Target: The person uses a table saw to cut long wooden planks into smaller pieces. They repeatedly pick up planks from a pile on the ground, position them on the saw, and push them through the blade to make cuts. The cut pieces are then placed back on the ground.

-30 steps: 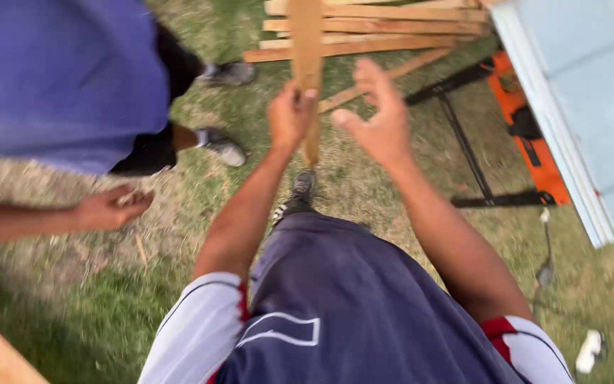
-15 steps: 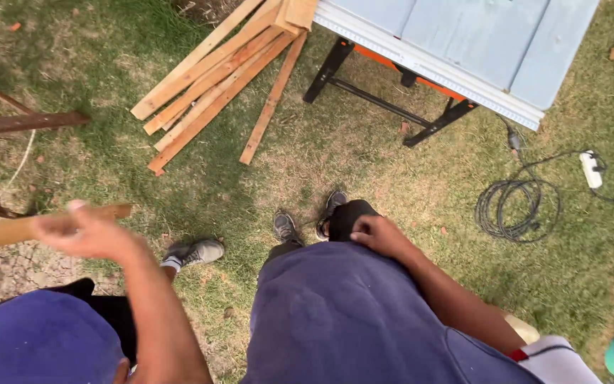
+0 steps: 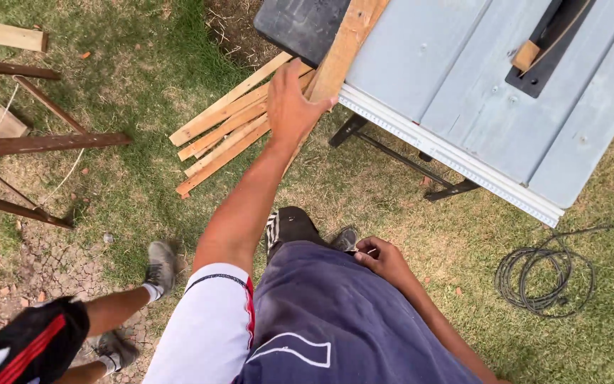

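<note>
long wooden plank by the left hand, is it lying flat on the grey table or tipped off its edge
Tipped. The long pale wooden plank slants across the grey table's corner, its lower end hanging past the edge, the left hand on it.

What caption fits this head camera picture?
Left hand grips a wooden plank on the saw table; right hand hangs low.

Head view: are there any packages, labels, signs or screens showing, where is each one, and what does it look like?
No packages, signs or screens show.
Nearest to a label: a white outline emblem, roughly rectangular, on the front of the person's navy shirt, at the bottom centre.
Above it, the left hand rests on a bare wooden plank with no markings visible.
</note>
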